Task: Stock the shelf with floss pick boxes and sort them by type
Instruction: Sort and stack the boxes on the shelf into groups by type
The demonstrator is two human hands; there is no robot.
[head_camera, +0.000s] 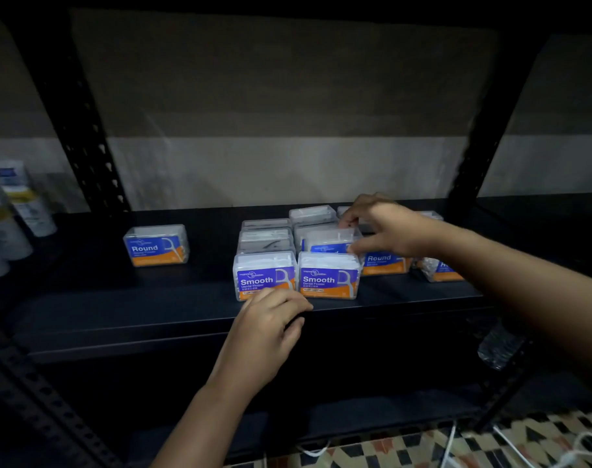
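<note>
Nearest the camera, a person's left hand rests on the front edge of a dark metal shelf, fingers loosely curled and holding nothing, fingertips just in front of a clear floss pick box.

Far left, white bottles stand blurred beyond the shelf's black perforated upright. Next, a lone box labelled "Round" stands well apart from the others, blue and orange label facing forward.

Toward the middle, two boxes labelled "Smooth" stand side by side at the front: the left Smooth box and the right Smooth box, touching or nearly so. Behind them, more clear boxes sit in rows, their labels hidden.

Right of centre, the right hand reaches over the group and pinches a lifted box between thumb and fingers, just behind the right Smooth box. Below the wrist stands another Round box, and beside it a partly hidden box whose label cannot be read behind the forearm.

Lower right, a clear plastic bottle shows beneath the shelf, and white cables lie on a patterned floor.
</note>
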